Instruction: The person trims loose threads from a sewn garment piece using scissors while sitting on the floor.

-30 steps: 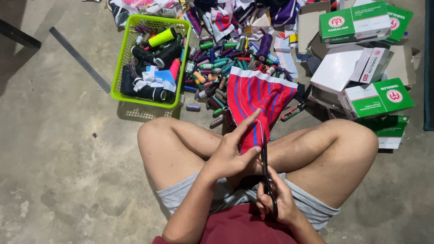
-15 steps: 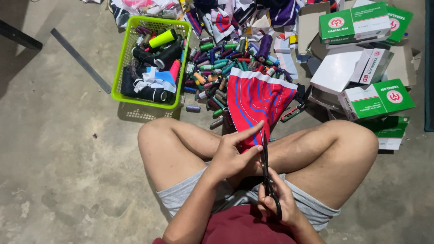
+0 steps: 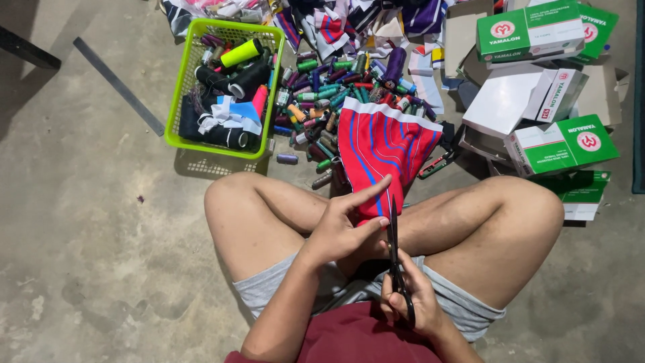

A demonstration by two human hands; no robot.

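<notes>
Little shifted since before: left hand (image 3: 342, 232) pinching red striped cloth (image 3: 379, 151) over crossed legs, right hand (image 3: 406, 296) closed around black scissors (image 3: 395, 259), blades best kept along the taut edge.

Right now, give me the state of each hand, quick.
Left hand: closed, pinching the red striped cloth.
Right hand: closed around the handles of the black scissors.

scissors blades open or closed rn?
Closed, as far as shows: the scissors in the right hand read as one thin dark line against the red fabric, which the left hand holds.
</notes>
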